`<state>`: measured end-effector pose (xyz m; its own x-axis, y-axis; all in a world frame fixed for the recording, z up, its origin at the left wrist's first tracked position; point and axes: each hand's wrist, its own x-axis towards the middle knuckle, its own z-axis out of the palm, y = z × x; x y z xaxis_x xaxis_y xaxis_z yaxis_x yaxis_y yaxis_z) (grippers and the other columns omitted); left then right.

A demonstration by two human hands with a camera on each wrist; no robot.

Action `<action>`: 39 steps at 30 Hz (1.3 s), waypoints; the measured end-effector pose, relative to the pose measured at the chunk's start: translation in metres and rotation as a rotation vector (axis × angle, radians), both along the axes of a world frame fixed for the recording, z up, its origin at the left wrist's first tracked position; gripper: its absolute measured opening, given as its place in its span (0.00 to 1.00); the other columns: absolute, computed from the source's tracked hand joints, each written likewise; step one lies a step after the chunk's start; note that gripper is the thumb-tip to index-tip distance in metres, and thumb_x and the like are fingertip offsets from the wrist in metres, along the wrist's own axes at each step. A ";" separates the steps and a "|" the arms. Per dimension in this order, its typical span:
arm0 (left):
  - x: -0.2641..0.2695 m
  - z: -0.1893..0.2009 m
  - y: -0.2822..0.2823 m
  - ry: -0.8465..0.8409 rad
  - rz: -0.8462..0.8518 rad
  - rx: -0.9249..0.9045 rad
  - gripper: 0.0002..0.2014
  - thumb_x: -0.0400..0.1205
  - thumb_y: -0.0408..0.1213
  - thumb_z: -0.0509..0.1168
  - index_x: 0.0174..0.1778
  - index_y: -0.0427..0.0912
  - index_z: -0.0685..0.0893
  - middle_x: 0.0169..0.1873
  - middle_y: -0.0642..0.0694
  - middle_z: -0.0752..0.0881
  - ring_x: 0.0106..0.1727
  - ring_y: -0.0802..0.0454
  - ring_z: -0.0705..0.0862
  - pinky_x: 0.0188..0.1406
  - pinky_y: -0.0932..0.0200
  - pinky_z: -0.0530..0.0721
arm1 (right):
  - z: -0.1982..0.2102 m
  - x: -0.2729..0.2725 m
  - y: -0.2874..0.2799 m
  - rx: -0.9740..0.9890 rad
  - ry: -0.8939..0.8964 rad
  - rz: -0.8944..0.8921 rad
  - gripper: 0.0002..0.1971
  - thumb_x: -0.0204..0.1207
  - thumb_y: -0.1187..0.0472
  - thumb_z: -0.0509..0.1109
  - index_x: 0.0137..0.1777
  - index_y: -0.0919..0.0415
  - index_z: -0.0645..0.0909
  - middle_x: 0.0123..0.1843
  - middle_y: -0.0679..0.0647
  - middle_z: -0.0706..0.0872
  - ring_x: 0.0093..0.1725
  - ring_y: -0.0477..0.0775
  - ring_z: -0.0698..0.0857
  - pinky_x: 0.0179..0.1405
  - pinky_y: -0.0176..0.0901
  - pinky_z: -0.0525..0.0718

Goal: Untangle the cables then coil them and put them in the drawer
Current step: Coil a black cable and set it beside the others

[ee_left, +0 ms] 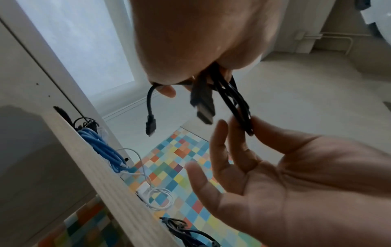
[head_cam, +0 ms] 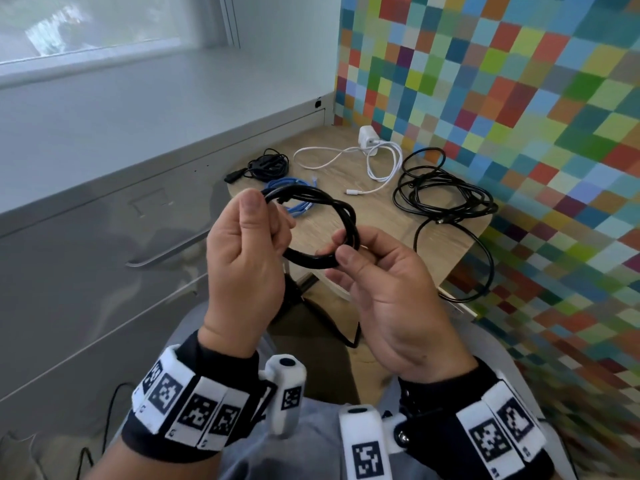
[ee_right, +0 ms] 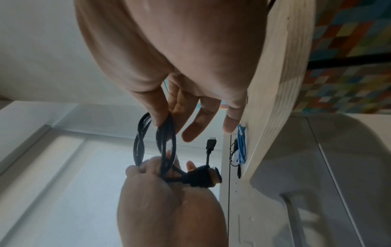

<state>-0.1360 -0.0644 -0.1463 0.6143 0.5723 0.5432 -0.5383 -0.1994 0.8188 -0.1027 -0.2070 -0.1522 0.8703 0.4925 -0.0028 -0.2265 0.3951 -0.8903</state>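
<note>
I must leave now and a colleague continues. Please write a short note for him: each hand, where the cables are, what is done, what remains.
Left hand grips the top of the coiled black cable, both plugs beside its fingers. Right hand pinches the coil's lower side.
On the table: blue cable, white charger cable, small black bundle and large loose black cable.
Done: one cable coiled.
Left: put it in the drawer, which is shut, then coil and store the rest.
</note>
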 end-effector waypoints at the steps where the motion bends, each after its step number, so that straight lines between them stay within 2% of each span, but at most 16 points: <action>1: 0.000 -0.001 0.001 0.012 -0.003 0.001 0.20 0.93 0.41 0.47 0.34 0.46 0.67 0.23 0.56 0.70 0.32 0.31 0.71 0.39 0.61 0.76 | -0.001 0.001 0.000 0.024 0.025 0.020 0.07 0.76 0.64 0.76 0.52 0.60 0.87 0.43 0.53 0.93 0.50 0.50 0.89 0.65 0.57 0.78; 5: 0.002 -0.004 0.003 0.074 0.003 -0.053 0.21 0.94 0.41 0.47 0.33 0.45 0.70 0.23 0.56 0.74 0.37 0.48 0.81 0.46 0.61 0.78 | -0.001 0.004 -0.005 0.181 0.108 0.152 0.11 0.80 0.67 0.68 0.60 0.62 0.85 0.41 0.56 0.88 0.48 0.52 0.86 0.70 0.61 0.74; 7: 0.003 -0.006 0.001 0.091 -0.005 -0.080 0.22 0.93 0.44 0.49 0.33 0.48 0.74 0.25 0.53 0.77 0.38 0.53 0.82 0.47 0.60 0.78 | 0.001 0.006 -0.008 0.259 0.155 0.225 0.13 0.81 0.68 0.65 0.62 0.64 0.85 0.38 0.56 0.84 0.47 0.54 0.82 0.70 0.61 0.71; 9: 0.003 -0.009 0.000 0.119 -0.041 -0.078 0.21 0.92 0.50 0.53 0.33 0.54 0.78 0.29 0.47 0.79 0.38 0.49 0.80 0.45 0.51 0.78 | 0.003 0.008 -0.010 0.311 0.208 0.265 0.15 0.79 0.66 0.66 0.62 0.65 0.86 0.33 0.55 0.77 0.46 0.56 0.79 0.68 0.61 0.69; 11: 0.003 -0.012 0.001 0.133 -0.076 -0.041 0.19 0.91 0.55 0.56 0.37 0.52 0.80 0.36 0.33 0.77 0.41 0.36 0.77 0.43 0.37 0.77 | 0.004 0.007 -0.011 0.293 0.195 0.266 0.15 0.78 0.62 0.69 0.63 0.64 0.86 0.30 0.52 0.75 0.45 0.54 0.79 0.69 0.64 0.69; 12: 0.003 -0.013 0.003 0.147 -0.041 0.017 0.20 0.91 0.54 0.56 0.37 0.49 0.80 0.39 0.32 0.77 0.43 0.35 0.76 0.46 0.35 0.77 | 0.004 0.006 -0.010 0.263 0.171 0.256 0.15 0.77 0.62 0.71 0.63 0.63 0.87 0.31 0.51 0.76 0.45 0.53 0.80 0.70 0.65 0.71; 15: 0.003 -0.009 0.006 0.208 0.082 0.223 0.26 0.91 0.51 0.52 0.35 0.34 0.77 0.34 0.39 0.75 0.43 0.47 0.74 0.45 0.56 0.75 | 0.002 0.003 -0.009 0.145 0.055 0.179 0.19 0.75 0.71 0.72 0.66 0.60 0.87 0.37 0.53 0.79 0.47 0.53 0.82 0.70 0.62 0.76; 17: 0.000 -0.004 0.007 0.227 0.060 0.256 0.26 0.91 0.51 0.53 0.36 0.33 0.75 0.31 0.38 0.76 0.36 0.46 0.75 0.38 0.55 0.74 | 0.000 0.003 -0.009 0.037 -0.040 0.108 0.22 0.76 0.78 0.72 0.66 0.58 0.87 0.38 0.51 0.81 0.51 0.52 0.85 0.70 0.59 0.81; 19: -0.002 -0.002 0.012 0.228 0.014 0.261 0.24 0.90 0.52 0.55 0.37 0.36 0.75 0.29 0.46 0.75 0.32 0.53 0.73 0.33 0.57 0.72 | -0.002 0.006 -0.009 -0.091 -0.142 0.031 0.25 0.77 0.82 0.72 0.66 0.56 0.87 0.42 0.51 0.87 0.55 0.50 0.88 0.71 0.61 0.84; 22: -0.004 -0.001 0.015 0.279 -0.031 0.257 0.20 0.89 0.53 0.57 0.36 0.43 0.75 0.26 0.52 0.72 0.28 0.59 0.72 0.30 0.59 0.73 | -0.006 0.010 -0.012 -0.226 -0.218 -0.041 0.27 0.77 0.81 0.73 0.63 0.48 0.89 0.54 0.45 0.91 0.57 0.47 0.89 0.60 0.56 0.91; 25: -0.007 0.001 0.017 0.309 -0.075 0.196 0.16 0.90 0.52 0.60 0.39 0.49 0.79 0.27 0.52 0.79 0.23 0.52 0.81 0.25 0.52 0.81 | -0.006 0.014 -0.016 -0.333 -0.235 -0.096 0.20 0.79 0.74 0.75 0.60 0.46 0.88 0.45 0.45 0.90 0.41 0.47 0.86 0.39 0.43 0.88; 27: -0.007 0.002 0.018 0.297 -0.083 0.212 0.15 0.91 0.48 0.61 0.42 0.46 0.81 0.31 0.49 0.83 0.26 0.52 0.86 0.28 0.54 0.83 | -0.005 0.015 -0.019 -0.359 -0.231 -0.106 0.13 0.80 0.68 0.77 0.57 0.49 0.89 0.38 0.52 0.87 0.29 0.43 0.79 0.28 0.34 0.78; 29: -0.007 0.003 0.019 0.279 -0.098 0.197 0.13 0.88 0.45 0.62 0.44 0.41 0.83 0.34 0.39 0.85 0.30 0.51 0.90 0.32 0.54 0.87 | -0.005 0.017 -0.023 -0.371 -0.227 -0.080 0.09 0.81 0.66 0.76 0.55 0.51 0.89 0.35 0.57 0.87 0.23 0.42 0.75 0.23 0.31 0.72; 31: -0.008 0.002 0.020 0.265 -0.102 0.178 0.11 0.87 0.44 0.63 0.46 0.41 0.84 0.36 0.36 0.86 0.33 0.49 0.92 0.35 0.57 0.89 | -0.006 0.019 -0.026 -0.353 -0.193 -0.027 0.10 0.81 0.68 0.76 0.57 0.53 0.87 0.35 0.58 0.86 0.21 0.47 0.72 0.19 0.36 0.69; 36: -0.011 0.005 0.022 0.256 -0.093 0.108 0.10 0.86 0.45 0.64 0.45 0.44 0.86 0.36 0.43 0.89 0.37 0.46 0.93 0.39 0.57 0.91 | -0.005 0.021 -0.032 -0.397 -0.183 0.071 0.24 0.78 0.74 0.76 0.66 0.47 0.81 0.43 0.56 0.84 0.23 0.54 0.75 0.19 0.39 0.70; 39: -0.013 0.009 0.022 0.260 -0.121 0.075 0.11 0.85 0.45 0.64 0.45 0.43 0.87 0.38 0.39 0.91 0.38 0.45 0.94 0.41 0.56 0.92 | -0.005 0.023 -0.032 -0.502 -0.230 -0.013 0.15 0.82 0.68 0.75 0.63 0.50 0.85 0.35 0.53 0.82 0.21 0.54 0.75 0.20 0.44 0.74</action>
<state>-0.1491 -0.0427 -0.1370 0.7998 0.4507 0.3965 -0.3359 -0.2115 0.9179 -0.0802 -0.2389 -0.1577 0.8821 0.4691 -0.0434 -0.0015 -0.0893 -0.9960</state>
